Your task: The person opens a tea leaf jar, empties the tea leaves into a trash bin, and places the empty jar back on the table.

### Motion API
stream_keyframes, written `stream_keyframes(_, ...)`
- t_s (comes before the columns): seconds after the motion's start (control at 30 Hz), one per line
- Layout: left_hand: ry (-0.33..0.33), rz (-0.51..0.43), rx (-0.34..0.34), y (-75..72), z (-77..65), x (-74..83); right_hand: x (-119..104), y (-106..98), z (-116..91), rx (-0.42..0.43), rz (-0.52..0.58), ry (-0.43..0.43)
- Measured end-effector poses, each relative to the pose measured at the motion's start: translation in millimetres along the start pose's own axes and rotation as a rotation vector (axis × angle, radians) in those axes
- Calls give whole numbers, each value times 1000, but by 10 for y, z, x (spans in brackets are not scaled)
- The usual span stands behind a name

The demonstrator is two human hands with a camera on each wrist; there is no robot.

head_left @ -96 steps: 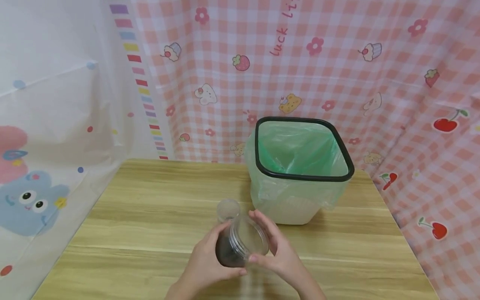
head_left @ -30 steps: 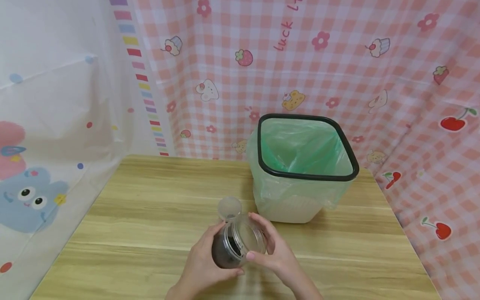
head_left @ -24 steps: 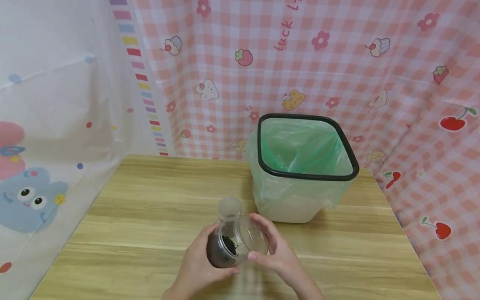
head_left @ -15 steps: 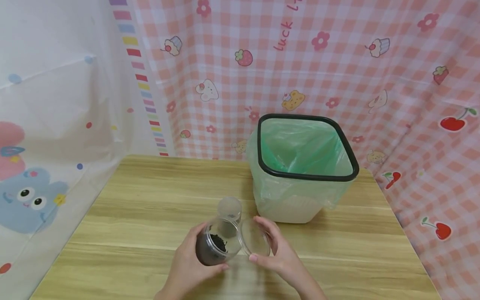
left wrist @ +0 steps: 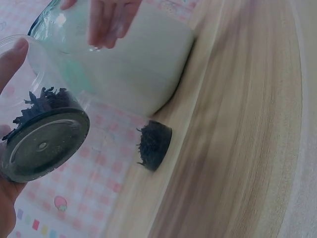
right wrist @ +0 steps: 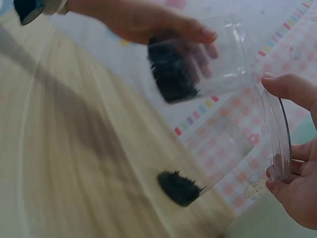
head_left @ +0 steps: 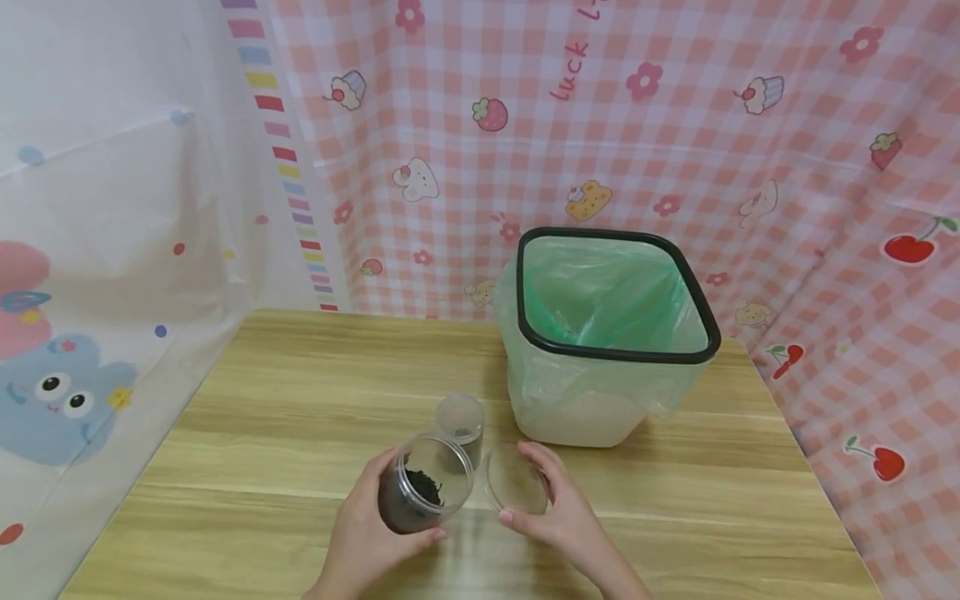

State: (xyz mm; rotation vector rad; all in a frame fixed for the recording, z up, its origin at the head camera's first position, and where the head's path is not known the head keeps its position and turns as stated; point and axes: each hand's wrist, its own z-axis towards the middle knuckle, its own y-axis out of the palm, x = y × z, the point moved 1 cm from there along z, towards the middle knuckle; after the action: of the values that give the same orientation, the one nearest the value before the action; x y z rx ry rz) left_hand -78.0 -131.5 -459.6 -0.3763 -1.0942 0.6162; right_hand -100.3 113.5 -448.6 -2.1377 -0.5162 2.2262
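My left hand grips a clear plastic jar round its side, tilted with its open mouth towards the right. Dark, dry, curled bits like tea leaves lie in its bottom. The right hand pinches a clear round lid by its edge, thumb on one side and fingers on the other. Lid and jar are a small gap apart. Behind them a narrower clear jar stands upright on the table, with similar dark bits at its bottom; whether it has a lid I cannot tell.
A pale bin with a black rim and a green plastic liner stands at the back right of the wooden table. A pink checked curtain hangs behind, a white patterned one at left.
The lid has come off the jar's mouth. My left hand has moved the jar left and tilted its mouth more upward, while the right hand with the lid stays nearly in place.
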Motion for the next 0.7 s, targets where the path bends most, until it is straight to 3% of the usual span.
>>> stream_keyframes(0.27,-21,12,-1,-22,-3,9,268,79,-15,31,-275,-20)
stream_keyframes(0.7,9,44,-4,-1,-20,-11,627,158,-20,28,-410,-45)
